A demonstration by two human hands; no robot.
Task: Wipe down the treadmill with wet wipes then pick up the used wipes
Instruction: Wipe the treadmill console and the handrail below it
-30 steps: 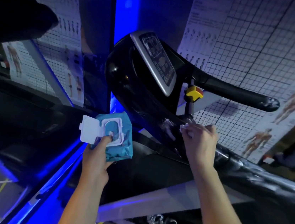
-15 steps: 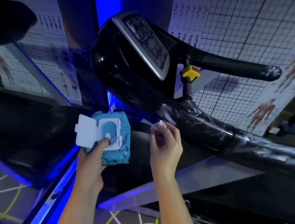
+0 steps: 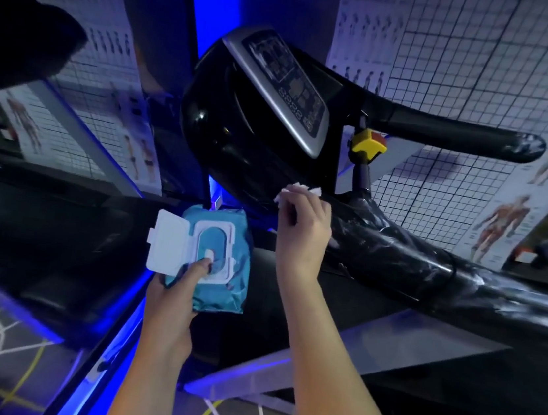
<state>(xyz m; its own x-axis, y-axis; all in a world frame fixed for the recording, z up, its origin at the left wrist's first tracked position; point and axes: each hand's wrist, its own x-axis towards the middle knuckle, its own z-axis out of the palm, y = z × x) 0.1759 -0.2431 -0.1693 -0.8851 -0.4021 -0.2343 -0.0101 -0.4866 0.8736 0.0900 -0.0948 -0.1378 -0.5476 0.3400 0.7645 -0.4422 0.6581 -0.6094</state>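
Two hands busy: left hand point(image 3: 169, 301) grips a teal soft wipes pack point(image 3: 221, 290), white lid point(image 3: 166, 246) flipped open, at six o'clock; fingers of the right hand point(image 3: 304, 231) pinch a crumpled white wet wipe point(image 3: 299, 189) by the black treadmill console point(image 3: 237, 127), at one o'clock from the pack.

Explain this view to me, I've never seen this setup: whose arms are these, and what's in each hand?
There is one picture, from a camera worn on the person's head, looking forward and down, so the two bare arms rising from the bottom edge are the wearer's own. The left hand holds a teal wet wipes pack with its white lid flipped open, thumb at the opening. The right hand pinches a white wipe up at the glossy black treadmill, just under its console. To the right are a black handlebar, a yellow knob with a red top, and a plastic-wrapped frame arm. Anatomy posters cover the wall behind.
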